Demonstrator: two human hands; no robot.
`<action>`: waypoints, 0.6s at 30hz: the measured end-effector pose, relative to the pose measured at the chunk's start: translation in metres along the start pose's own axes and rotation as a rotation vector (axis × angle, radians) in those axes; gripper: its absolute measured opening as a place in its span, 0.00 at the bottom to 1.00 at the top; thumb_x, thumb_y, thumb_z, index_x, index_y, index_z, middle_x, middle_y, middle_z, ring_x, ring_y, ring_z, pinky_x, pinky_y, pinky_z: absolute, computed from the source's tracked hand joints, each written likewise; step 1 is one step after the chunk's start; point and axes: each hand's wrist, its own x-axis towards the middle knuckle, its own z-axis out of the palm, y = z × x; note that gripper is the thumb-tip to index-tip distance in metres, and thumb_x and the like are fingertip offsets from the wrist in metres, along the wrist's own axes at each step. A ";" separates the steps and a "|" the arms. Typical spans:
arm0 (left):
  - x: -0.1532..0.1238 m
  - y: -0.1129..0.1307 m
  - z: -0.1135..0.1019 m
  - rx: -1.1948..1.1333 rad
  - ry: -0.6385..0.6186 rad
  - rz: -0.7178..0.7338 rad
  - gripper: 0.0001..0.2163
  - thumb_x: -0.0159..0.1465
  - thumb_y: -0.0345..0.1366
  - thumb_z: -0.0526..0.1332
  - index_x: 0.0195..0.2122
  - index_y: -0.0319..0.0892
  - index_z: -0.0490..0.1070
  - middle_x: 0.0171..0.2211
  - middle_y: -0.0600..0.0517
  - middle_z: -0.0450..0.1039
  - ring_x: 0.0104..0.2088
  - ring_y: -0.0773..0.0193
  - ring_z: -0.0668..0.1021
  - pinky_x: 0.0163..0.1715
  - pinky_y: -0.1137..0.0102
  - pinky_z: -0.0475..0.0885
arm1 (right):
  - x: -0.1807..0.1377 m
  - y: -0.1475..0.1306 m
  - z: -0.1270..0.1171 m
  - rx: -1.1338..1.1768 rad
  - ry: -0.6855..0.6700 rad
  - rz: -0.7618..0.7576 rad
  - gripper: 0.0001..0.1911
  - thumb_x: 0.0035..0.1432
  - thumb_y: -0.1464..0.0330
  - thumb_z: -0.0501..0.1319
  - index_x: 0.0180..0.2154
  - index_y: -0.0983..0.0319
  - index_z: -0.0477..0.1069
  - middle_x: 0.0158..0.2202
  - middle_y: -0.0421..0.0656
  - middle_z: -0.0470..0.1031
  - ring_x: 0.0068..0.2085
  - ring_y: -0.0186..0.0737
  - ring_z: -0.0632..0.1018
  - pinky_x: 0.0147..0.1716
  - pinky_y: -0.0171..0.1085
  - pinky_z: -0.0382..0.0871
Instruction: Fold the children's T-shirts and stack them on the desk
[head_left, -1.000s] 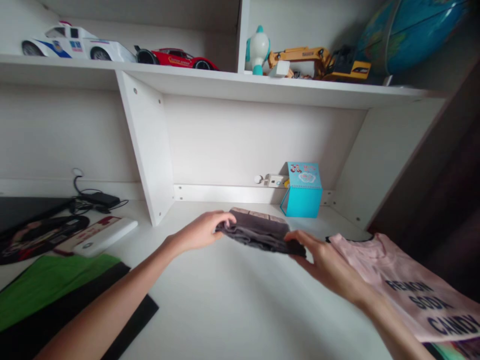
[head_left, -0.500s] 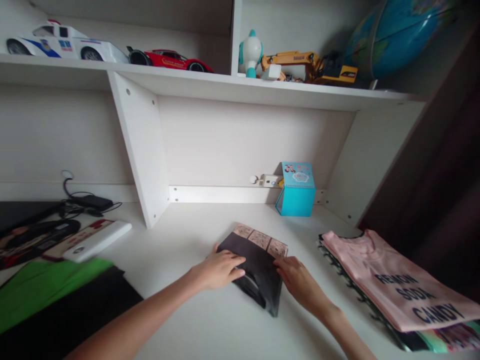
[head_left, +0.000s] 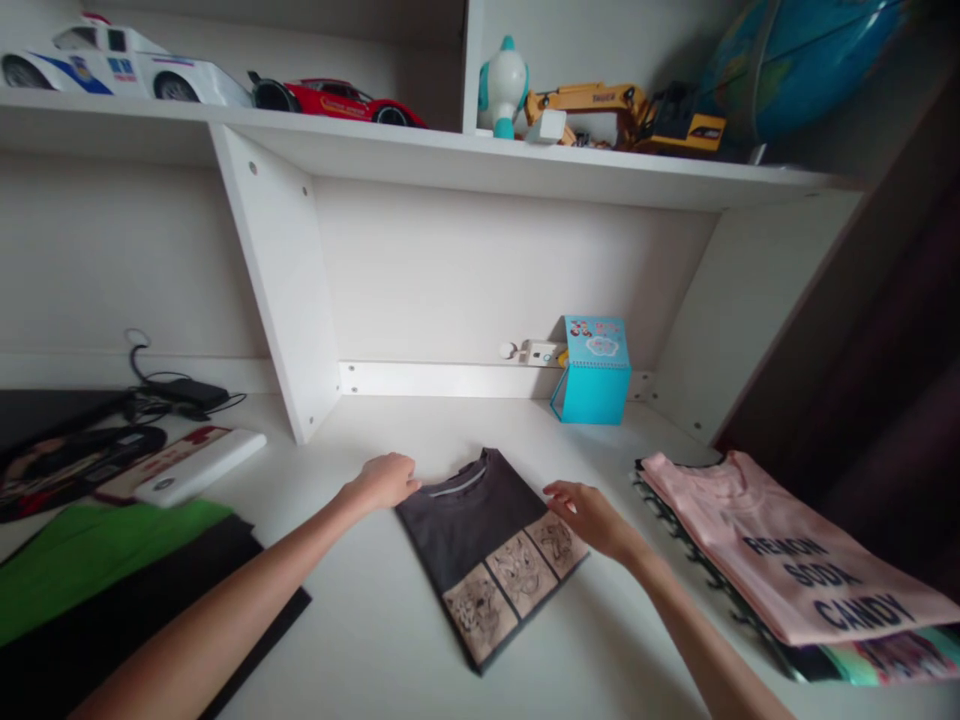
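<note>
A folded dark grey T-shirt [head_left: 469, 530] lies on the white desk, its collar toward the back and a printed strip of tan cartoon panels toward me. My left hand [head_left: 386, 480] is at the shirt's back left corner beside the collar, fingers curled closed on the fabric edge. Just past the shirt's right edge is my right hand [head_left: 589, 515], its fingers parted and holding nothing. A pink T-shirt [head_left: 787, 550] with black lettering tops a folded stack at the right. Green cloth [head_left: 112, 550] and black cloth [head_left: 165, 610] lie at the left, partly behind my left forearm.
A blue desk calendar [head_left: 596, 390] stands at the back by a power strip [head_left: 541, 352]. A white box-like object [head_left: 199, 468] and a black adapter [head_left: 187, 392] with cables lie at the left. Overhead, a shelf [head_left: 420, 145] carries toy cars, a toy excavator [head_left: 675, 130] and a globe [head_left: 817, 60].
The T-shirt has been turned over and round, so its collar and whole printed strip now show. My left hand has moved left and back; my right hand has come off the fabric.
</note>
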 end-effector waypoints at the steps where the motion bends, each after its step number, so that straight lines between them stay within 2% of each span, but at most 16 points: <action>1: -0.002 -0.004 0.002 -0.071 -0.032 -0.017 0.13 0.58 0.42 0.53 0.29 0.39 0.73 0.30 0.44 0.75 0.32 0.54 0.77 0.29 0.69 0.66 | 0.015 0.007 0.004 0.003 -0.013 0.003 0.14 0.55 0.68 0.52 0.41 0.62 0.72 0.35 0.45 0.76 0.37 0.40 0.76 0.38 0.34 0.65; 3: -0.004 -0.010 0.009 -0.265 -0.098 -0.013 0.15 0.57 0.46 0.53 0.25 0.40 0.71 0.23 0.50 0.74 0.25 0.59 0.77 0.24 0.72 0.64 | 0.042 0.010 0.017 0.014 -0.009 0.017 0.14 0.54 0.68 0.54 0.40 0.63 0.72 0.33 0.46 0.77 0.36 0.39 0.76 0.37 0.34 0.65; 5: -0.006 -0.012 0.016 -0.427 -0.103 -0.006 0.14 0.55 0.46 0.55 0.25 0.41 0.68 0.21 0.53 0.72 0.22 0.62 0.76 0.22 0.74 0.63 | 0.061 0.005 0.030 0.028 -0.002 0.035 0.12 0.52 0.67 0.56 0.37 0.63 0.73 0.31 0.45 0.76 0.34 0.39 0.76 0.34 0.33 0.65; 8: -0.014 -0.010 0.020 -0.533 0.024 0.018 0.09 0.53 0.42 0.56 0.27 0.41 0.66 0.24 0.56 0.71 0.21 0.65 0.76 0.23 0.76 0.64 | 0.075 -0.007 0.044 0.067 0.016 0.028 0.07 0.48 0.69 0.58 0.32 0.63 0.72 0.29 0.43 0.75 0.31 0.37 0.75 0.30 0.32 0.65; 12: -0.033 -0.004 0.017 -0.632 0.206 0.093 0.08 0.56 0.42 0.54 0.31 0.42 0.65 0.31 0.56 0.71 0.22 0.68 0.75 0.24 0.76 0.65 | 0.076 -0.014 0.043 0.120 0.070 -0.041 0.08 0.52 0.69 0.55 0.36 0.61 0.68 0.33 0.41 0.75 0.34 0.34 0.74 0.34 0.31 0.65; 15: -0.043 -0.009 0.022 -0.592 0.224 -0.010 0.10 0.57 0.42 0.53 0.34 0.42 0.64 0.33 0.54 0.71 0.21 0.68 0.75 0.25 0.75 0.65 | 0.071 -0.015 0.034 0.114 0.060 -0.072 0.12 0.56 0.66 0.52 0.42 0.60 0.65 0.36 0.42 0.74 0.36 0.34 0.74 0.36 0.32 0.64; 18: -0.052 -0.011 0.033 -0.402 0.234 -0.128 0.14 0.56 0.41 0.55 0.41 0.40 0.64 0.30 0.51 0.71 0.28 0.62 0.75 0.30 0.71 0.66 | 0.063 -0.013 0.027 0.042 -0.016 -0.049 0.15 0.53 0.64 0.55 0.42 0.63 0.66 0.32 0.43 0.74 0.34 0.37 0.74 0.34 0.34 0.63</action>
